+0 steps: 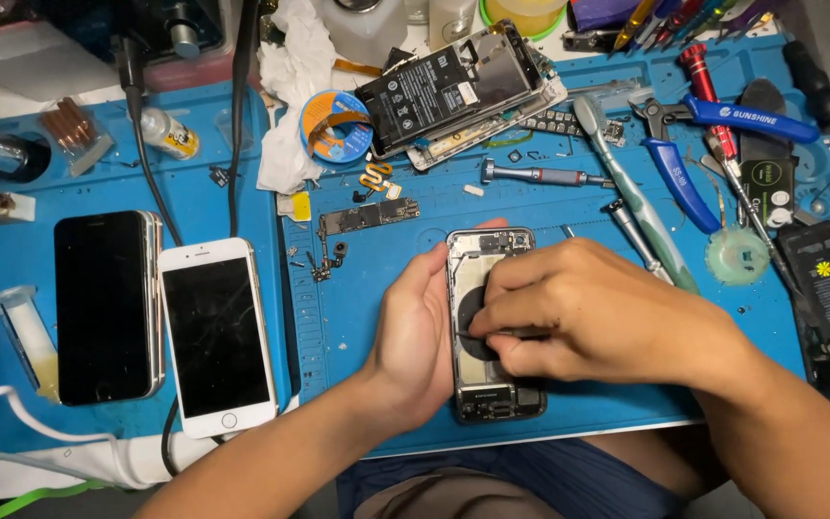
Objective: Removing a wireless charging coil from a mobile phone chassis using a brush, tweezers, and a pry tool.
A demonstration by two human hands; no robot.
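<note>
An opened phone housing [485,248] lies on the blue work mat [588,404], its inner parts and a dark round coil showing. My left hand [415,332] grips its left edge and steadies it. My right hand [588,312] rests over the housing's right half and pinches a thin dark tool [501,333] whose tip points at the coil. The housing's lower right side is hidden under my right hand.
A white phone [216,336] and a black phone [105,306] lie at the left. A small circuit board [369,216] and another opened phone with a battery [453,91] sit behind. Blue-handled pliers [684,168], screwdrivers [545,176], a tape roll [336,125] and cables [151,183] surround them.
</note>
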